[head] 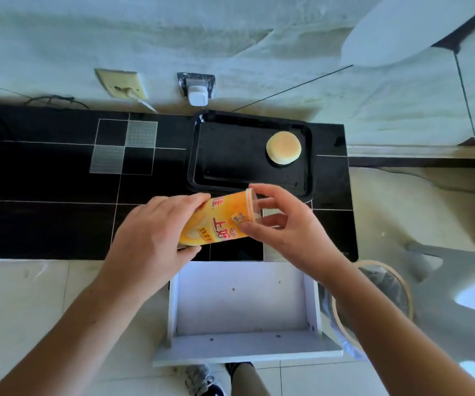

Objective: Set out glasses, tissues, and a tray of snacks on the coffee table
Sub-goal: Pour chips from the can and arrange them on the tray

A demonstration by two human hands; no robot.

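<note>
An orange snack canister (219, 221) with red lettering lies tilted between both hands, above the front of the black table (45, 195). My left hand (150, 235) wraps its lower body. My right hand (284, 224) pinches the clear lid end, which points toward the tray. The black tray (230, 170) rests at the table's back right with one round pale bun (283, 148) in its right part. No glasses or tissues are in sight.
An open white drawer (244, 304) sticks out under the table's front edge, below my hands. A bin with a wooden rim and plastic liner (384, 287) stands to its right. Wall sockets with a white plug (197, 95) sit behind the table. My shoes (202, 380) are at the bottom.
</note>
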